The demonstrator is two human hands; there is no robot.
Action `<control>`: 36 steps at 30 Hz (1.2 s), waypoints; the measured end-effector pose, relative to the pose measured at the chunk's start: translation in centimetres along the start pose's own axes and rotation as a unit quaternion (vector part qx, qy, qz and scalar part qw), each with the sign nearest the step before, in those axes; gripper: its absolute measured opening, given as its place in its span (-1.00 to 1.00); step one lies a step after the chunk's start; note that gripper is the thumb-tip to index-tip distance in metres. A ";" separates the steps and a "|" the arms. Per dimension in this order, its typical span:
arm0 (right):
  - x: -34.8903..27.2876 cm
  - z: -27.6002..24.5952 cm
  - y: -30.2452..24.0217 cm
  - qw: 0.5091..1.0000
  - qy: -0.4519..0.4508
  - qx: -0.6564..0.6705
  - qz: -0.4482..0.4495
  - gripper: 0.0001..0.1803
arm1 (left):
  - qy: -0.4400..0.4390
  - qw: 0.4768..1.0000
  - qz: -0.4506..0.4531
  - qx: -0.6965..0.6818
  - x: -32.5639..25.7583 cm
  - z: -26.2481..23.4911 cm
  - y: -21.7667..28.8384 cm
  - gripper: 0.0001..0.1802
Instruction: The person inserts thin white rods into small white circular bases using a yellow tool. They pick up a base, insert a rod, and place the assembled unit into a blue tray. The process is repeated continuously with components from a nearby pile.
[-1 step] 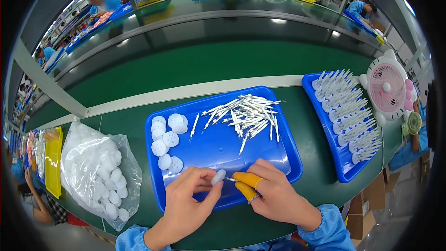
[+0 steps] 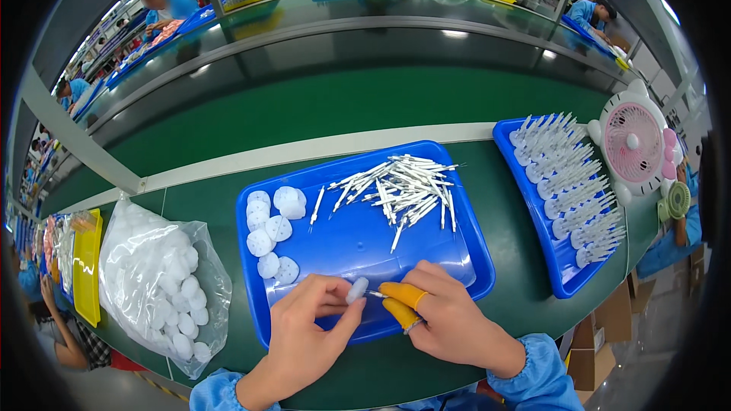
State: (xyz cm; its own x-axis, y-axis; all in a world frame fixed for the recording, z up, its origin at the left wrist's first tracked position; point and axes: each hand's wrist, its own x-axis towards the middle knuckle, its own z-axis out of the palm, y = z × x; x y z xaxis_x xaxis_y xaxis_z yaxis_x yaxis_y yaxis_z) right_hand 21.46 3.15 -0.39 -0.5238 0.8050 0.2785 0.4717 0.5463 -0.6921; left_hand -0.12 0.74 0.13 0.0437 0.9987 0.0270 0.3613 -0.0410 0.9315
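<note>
Over the front of a blue tray [image 2: 365, 247], my left hand [image 2: 308, 323] pinches a small white translucent disc [image 2: 357, 290] between thumb and fingers. My right hand [image 2: 449, 320], with yellow finger cots on two fingers, grips a thin white stick with a metallic tip [image 2: 373, 293]. Its tip points at the disc and meets or nearly meets it; I cannot tell which. Several similar discs with small holes [image 2: 279, 228] lie along the tray's left side. A heap of thin white sticks with wire ends [image 2: 407, 190] lies at its far right.
Left of the tray is a clear plastic bag of white discs [image 2: 171, 297], beside a yellow tray [image 2: 88, 266]. To the right, a blue tray [image 2: 525, 175] holds rows of discs with upright sticks, near a pink and white fan [image 2: 632, 141]. Co-workers sit across the green bench [image 2: 365, 99].
</note>
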 end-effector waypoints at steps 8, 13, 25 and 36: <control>-0.5 1.5 -0.4 1.000 0.015 0.019 0.002 -0.59 | 0.034 0.992 0.086 0.088 -0.4 1.0 -0.5 -0.82; -0.9 1.7 -0.6 1.000 -0.008 0.027 0.000 -0.55 | 0.037 0.988 0.100 0.108 -0.6 1.2 -0.5 -0.81; -0.9 2.2 -0.7 0.998 0.055 0.023 -0.015 -0.61 | 0.029 0.988 0.102 0.113 -0.7 1.3 -0.5 -0.80; -0.6 2.6 -1.4 0.996 0.062 0.058 0.036 -0.59 | 0.018 0.987 0.084 0.137 -1.6 1.6 -0.5 -0.77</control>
State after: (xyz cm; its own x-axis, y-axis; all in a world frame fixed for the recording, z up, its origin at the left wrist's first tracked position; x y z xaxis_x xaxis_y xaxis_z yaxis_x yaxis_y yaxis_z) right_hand 19.26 1.34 -1.29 -0.3966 0.8673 0.3009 0.4150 0.4617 -0.7840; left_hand 1.09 -0.93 -0.93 0.0936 0.9772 0.1909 0.5900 -0.2088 0.7799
